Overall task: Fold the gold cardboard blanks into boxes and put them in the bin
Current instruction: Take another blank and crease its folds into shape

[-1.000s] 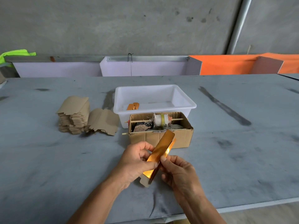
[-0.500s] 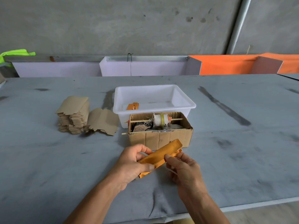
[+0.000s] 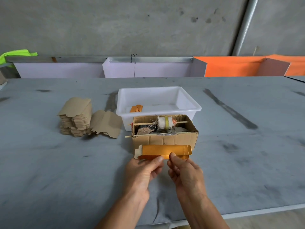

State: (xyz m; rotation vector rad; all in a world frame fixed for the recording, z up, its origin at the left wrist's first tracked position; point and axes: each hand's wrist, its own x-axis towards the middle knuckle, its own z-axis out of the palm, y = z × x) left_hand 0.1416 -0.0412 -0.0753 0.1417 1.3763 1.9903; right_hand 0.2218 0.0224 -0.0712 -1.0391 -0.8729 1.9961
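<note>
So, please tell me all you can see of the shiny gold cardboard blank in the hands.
The shiny gold cardboard blank is a long, thin, partly folded strip, lying level, left to right. Its gold face shows; a pale tab sticks out at its left end and dotted lines cross its right end. The left hand and right hand pinch its near edge, just in front of the brown cardboard box.

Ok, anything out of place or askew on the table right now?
Only the loose brown blanks, slid off and leaning askew against the neat stack. The gold blank held by both hands looks undamaged.
</note>
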